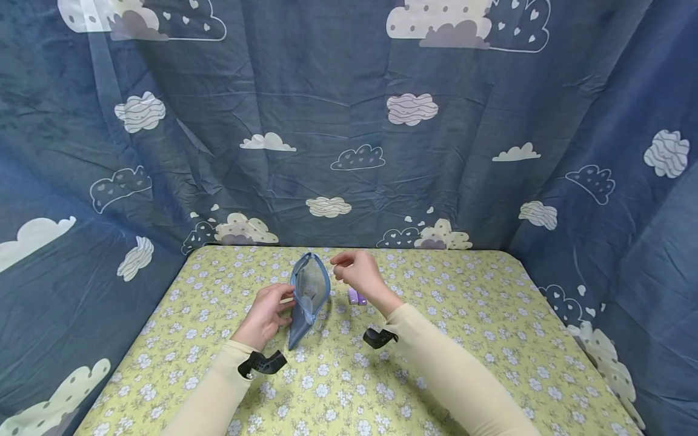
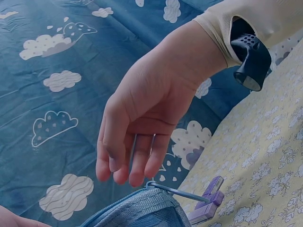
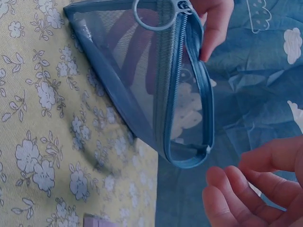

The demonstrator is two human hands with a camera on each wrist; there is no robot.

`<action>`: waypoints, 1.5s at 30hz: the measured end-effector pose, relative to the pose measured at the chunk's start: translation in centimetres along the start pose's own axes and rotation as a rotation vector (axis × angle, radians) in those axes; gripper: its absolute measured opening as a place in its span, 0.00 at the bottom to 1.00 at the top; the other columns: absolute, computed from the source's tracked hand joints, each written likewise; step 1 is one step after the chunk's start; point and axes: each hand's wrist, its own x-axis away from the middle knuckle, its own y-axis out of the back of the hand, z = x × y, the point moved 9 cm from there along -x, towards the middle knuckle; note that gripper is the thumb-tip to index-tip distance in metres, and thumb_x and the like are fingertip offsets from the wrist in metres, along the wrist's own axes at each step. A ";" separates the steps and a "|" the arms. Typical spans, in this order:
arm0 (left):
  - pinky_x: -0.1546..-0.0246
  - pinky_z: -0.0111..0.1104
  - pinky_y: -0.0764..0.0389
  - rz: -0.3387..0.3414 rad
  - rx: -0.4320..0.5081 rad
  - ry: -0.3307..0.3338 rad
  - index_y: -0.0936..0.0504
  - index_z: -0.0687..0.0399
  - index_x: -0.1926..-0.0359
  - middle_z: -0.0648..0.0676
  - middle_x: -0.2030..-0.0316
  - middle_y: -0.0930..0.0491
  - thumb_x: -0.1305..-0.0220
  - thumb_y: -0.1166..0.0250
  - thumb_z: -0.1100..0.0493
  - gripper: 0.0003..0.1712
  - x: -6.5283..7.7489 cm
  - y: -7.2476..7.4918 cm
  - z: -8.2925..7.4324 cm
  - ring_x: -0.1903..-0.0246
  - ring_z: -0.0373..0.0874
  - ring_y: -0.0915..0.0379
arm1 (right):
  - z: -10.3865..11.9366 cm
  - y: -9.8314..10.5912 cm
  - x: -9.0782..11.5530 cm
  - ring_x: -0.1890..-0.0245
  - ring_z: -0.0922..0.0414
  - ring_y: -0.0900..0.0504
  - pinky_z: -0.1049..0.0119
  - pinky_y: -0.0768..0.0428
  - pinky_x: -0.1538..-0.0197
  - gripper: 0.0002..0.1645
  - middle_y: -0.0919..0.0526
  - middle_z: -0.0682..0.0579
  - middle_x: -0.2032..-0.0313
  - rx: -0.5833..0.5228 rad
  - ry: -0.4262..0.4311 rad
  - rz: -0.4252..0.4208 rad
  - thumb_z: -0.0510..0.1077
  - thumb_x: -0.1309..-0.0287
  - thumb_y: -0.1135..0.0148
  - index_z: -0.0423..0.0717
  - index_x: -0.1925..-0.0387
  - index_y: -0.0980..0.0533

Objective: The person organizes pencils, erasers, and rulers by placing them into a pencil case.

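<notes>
Opening step, apparently: the left hand [image 1: 266,313] pinches one side of a blue mesh zip pouch [image 1: 313,283], mouth gaping, over the yellow floral desk [image 1: 338,393]. The right hand [image 1: 360,272], fingers loosely bent and empty, is beside it; the next move probably calls for grasping the glossy purple object [image 1: 357,297], its form unclear here.

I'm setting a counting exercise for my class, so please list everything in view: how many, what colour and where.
tablecloth: one, yellow with pale flowers, spread below
curtain: count unclear, dark blue with clouds, behind and at both sides
pouch: one, blue with see-through mesh, open, in the left hand
ring: one, light blue, attached to the pouch
small item: one or two pieces (unclear), purple, on the tablecloth
wrist straps: two, black, one per wrist
sleeves: two, cream, on the arms
left hand: one, bare, gripping the pouch
right hand: one, bare, empty beside the pouch's mouth
</notes>
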 end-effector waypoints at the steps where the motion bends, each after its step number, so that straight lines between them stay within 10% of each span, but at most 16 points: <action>1: 0.52 0.54 0.33 -0.003 0.005 0.002 0.24 0.55 0.66 0.56 0.60 0.28 0.30 0.40 0.60 0.06 0.0 0.0 0.0 0.54 0.55 0.29 | 0.0 0.1 0.0 0.70 0.55 0.15 0.61 0.18 0.65 0.13 0.13 0.47 0.66 -0.009 0.007 0.002 0.33 0.41 0.40 0.49 0.59 0.15; 45: 0.51 0.54 0.33 0.009 -0.019 0.004 0.25 0.63 0.54 0.55 0.60 0.26 0.29 0.41 0.59 0.11 0.0 -0.2 0.1 0.53 0.55 0.29 | -5.1 7.0 1.3 0.56 0.47 0.15 0.48 0.19 0.49 0.15 0.16 0.43 0.57 -0.187 -0.097 -0.050 0.39 0.35 0.34 0.47 0.48 0.18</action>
